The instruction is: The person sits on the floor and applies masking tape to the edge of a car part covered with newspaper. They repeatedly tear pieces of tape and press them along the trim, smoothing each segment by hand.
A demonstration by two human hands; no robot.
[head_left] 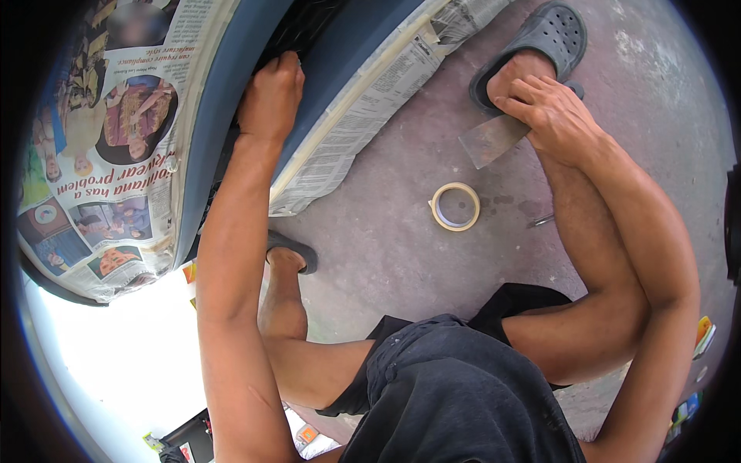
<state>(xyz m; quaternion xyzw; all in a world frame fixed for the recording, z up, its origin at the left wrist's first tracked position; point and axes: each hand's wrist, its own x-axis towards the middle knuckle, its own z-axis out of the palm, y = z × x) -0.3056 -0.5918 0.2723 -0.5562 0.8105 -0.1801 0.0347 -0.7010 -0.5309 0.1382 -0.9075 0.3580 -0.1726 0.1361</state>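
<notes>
My left hand (pixel 272 96) is closed in a fist at the dark mesh opening (pixel 309 35) between blue painted panels (pixel 351 73). Whatever its fingers hold, if anything, is hidden. My right hand (pixel 552 119) rests by my ankle with bent fingers, holding a thin, translucent, roughly rectangular plastic piece (pixel 490 141) that juts out to the left. Newspaper sheets cover the areas beside the blue panels, a large one (pixel 123 147) on the left and another (pixel 351 127) on the right. Pale masking tape (pixel 320 127) runs along the right sheet's edge.
A roll of masking tape (pixel 455 206) lies on the grey concrete floor (pixel 378 239) between my legs. A small metal object (pixel 543 220) sits near my right shin. My feet wear dark clogs (pixel 552 35). Colourful packages (pixel 702 337) stand at the far right edge.
</notes>
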